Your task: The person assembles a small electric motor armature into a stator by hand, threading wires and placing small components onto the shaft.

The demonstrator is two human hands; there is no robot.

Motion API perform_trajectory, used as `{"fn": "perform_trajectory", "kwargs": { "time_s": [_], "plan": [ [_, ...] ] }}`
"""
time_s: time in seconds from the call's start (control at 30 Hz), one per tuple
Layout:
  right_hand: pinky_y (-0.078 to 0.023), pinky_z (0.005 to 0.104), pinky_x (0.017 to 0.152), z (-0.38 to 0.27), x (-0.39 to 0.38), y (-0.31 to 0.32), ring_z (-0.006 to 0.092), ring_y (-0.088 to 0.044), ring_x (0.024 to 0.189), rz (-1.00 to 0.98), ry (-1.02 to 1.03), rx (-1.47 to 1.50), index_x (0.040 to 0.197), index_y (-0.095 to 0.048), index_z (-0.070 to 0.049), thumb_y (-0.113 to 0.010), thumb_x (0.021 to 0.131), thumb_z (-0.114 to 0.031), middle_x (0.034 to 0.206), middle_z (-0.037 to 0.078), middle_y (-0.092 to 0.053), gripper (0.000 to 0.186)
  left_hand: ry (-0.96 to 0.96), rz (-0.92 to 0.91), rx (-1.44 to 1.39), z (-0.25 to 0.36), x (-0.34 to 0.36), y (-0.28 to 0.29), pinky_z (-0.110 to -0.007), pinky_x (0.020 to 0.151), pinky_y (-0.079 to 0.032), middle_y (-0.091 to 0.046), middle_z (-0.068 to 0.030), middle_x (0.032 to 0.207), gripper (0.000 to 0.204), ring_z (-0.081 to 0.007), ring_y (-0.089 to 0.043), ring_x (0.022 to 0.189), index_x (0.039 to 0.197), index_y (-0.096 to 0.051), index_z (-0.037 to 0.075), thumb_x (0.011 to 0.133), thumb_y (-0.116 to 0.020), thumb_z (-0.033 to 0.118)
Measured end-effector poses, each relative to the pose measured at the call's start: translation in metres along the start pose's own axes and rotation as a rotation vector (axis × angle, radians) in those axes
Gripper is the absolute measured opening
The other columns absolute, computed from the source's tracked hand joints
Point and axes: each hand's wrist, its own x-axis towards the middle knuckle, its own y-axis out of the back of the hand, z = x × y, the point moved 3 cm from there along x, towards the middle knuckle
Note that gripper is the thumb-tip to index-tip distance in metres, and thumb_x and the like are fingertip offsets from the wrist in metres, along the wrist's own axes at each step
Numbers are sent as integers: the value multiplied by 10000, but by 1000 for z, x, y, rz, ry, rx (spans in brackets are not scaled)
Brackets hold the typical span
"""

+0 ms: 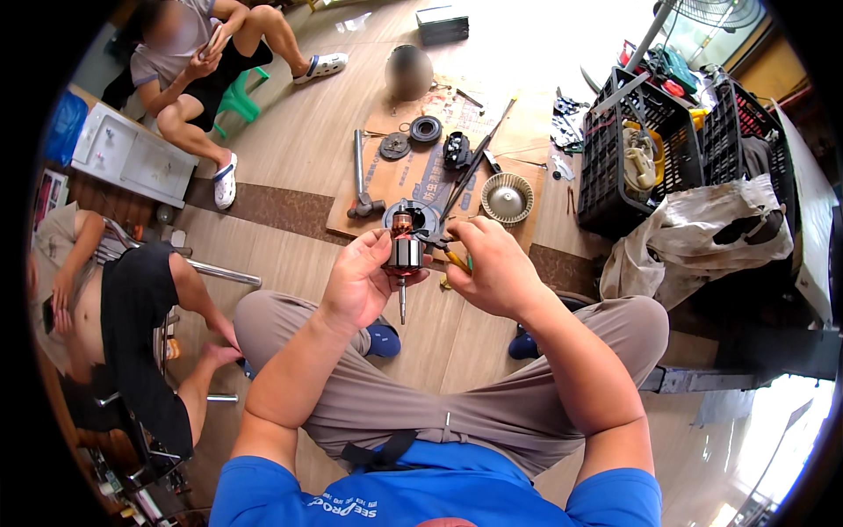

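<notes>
My left hand (351, 274) is closed round a motor armature (406, 255), a shiny steel core with a copper commutator at its upper end. Its bare shaft points down toward me. A pair of pliers (456, 259) with yellow handle parts is gripped in my right hand (497, 269). The dark jaws meet the armature's upper side, near the copper windings; exactly what they pinch is too small to tell. Just beyond, a round grey motor housing (426, 213) lies on the cardboard, partly hidden behind the armature.
On the cardboard sheet (351, 215) lie a hammer (358, 176), a black ring (426, 129), a round plate (394, 146) and a blower wheel (507, 198). Black crates (606, 167) with a draped cloth (694, 228) stand right. Two people (189, 75) sit at left.
</notes>
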Motion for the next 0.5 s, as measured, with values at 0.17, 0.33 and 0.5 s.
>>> {"fn": "perform_trajectory", "kwargs": {
  "time_s": [0.17, 0.33, 0.5],
  "plan": [
    [-471, 424, 804, -7, 3, 4, 328, -564, 934, 107, 93, -191, 1016, -578, -24, -677, 728, -190, 956, 155, -574, 347, -7, 17, 17, -3, 0, 2, -432, 855, -587, -651, -190, 1131, 391, -317, -674, 1024, 1235, -503, -13, 997, -553, 294],
    [-475, 416, 792, -8, 3, 5, 322, -574, 923, 135, 118, -198, 1003, -579, -27, -681, 724, -185, 941, 149, -581, 337, -8, 24, 37, -3, 1, -1, -414, 844, -591, -658, -179, 1121, 403, -303, -675, 1025, 1229, -508, -8, 983, -581, 303],
    [-479, 411, 780, -11, 3, 3, 314, -578, 910, 141, 128, -207, 993, -581, -32, -685, 724, -184, 932, 139, -586, 326, -9, 53, 53, -4, -1, 3, -406, 831, -593, -663, -171, 1109, 398, -292, -682, 1008, 1232, -507, -4, 985, -577, 300]
  ]
}}
